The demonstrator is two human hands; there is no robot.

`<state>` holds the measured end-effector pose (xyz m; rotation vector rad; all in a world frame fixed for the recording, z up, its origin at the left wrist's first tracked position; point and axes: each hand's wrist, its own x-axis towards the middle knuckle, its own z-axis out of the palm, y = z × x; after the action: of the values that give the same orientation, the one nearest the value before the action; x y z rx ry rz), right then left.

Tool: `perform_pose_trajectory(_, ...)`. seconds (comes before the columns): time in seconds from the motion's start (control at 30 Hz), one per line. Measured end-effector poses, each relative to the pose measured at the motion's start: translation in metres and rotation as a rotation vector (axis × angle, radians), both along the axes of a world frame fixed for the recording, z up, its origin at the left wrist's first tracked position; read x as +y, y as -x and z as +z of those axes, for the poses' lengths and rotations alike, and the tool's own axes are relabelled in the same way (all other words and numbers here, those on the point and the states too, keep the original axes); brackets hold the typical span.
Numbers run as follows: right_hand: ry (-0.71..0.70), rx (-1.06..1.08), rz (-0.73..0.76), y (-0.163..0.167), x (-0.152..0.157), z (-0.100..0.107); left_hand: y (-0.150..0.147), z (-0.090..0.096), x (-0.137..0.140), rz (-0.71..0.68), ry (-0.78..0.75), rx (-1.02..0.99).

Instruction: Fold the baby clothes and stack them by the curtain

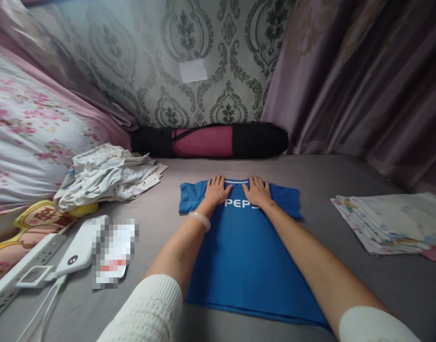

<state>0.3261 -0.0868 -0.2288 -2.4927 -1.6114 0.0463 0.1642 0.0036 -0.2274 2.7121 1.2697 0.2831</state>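
Observation:
A blue T-shirt (pixel 239 261) with white lettering lies spread flat on the grey bed sheet, its collar away from me and its hem toward me. My left hand (pixel 217 190) rests palm down near the collar's left side, fingers stretched out. On the other side of the collar, my right hand (pixel 258 191) presses flat on the cloth with its fingers apart. Both hands hide parts of the lettering and the shoulders. A pale bangle (pixel 200 221) sits on my left wrist.
Crumpled light clothes (pixel 111 175) lie at left, a folded stack (pixel 392 221) at right. A black and red long bag (pixel 203 141) lies along the wall. Near left are a power strip (pixel 22 270), a white power bank (pixel 83 244), cables and a pixelated object (pixel 114 251).

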Motion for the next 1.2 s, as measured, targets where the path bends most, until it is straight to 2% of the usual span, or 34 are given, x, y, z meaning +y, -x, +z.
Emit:
perform_pose_trajectory(0.17,0.008,-0.001,-0.010,0.002,0.000,0.002,-0.001,0.000,-0.004,0.017,-0.037,0.025)
perform_pose_trajectory(0.3,-0.003,0.041,0.016,0.011,-0.018,0.010,0.000,0.007,-0.024,0.055,-0.122,0.016)
perform_pose_trajectory(0.5,0.068,0.061,0.168,0.037,-0.088,0.012,0.022,0.008,-0.072,-0.134,0.018,0.059)
perform_pose_trajectory(0.7,0.040,-0.011,0.318,0.057,-0.162,0.010,0.055,0.010,-0.103,-0.260,-0.004,0.084)
perform_pose_trajectory(0.87,0.028,0.030,0.383,0.060,-0.206,0.011,0.081,0.013,-0.122,-0.358,-0.016,0.100)
perform_pose_trajectory(1.07,-0.043,0.115,0.364,0.053,-0.243,0.013,0.105,0.014,-0.137,-0.431,-0.012,0.094)
perform_pose_trajectory(1.2,-0.189,0.187,0.269,0.045,-0.261,0.013,0.109,0.015,-0.138,-0.543,0.013,0.071)
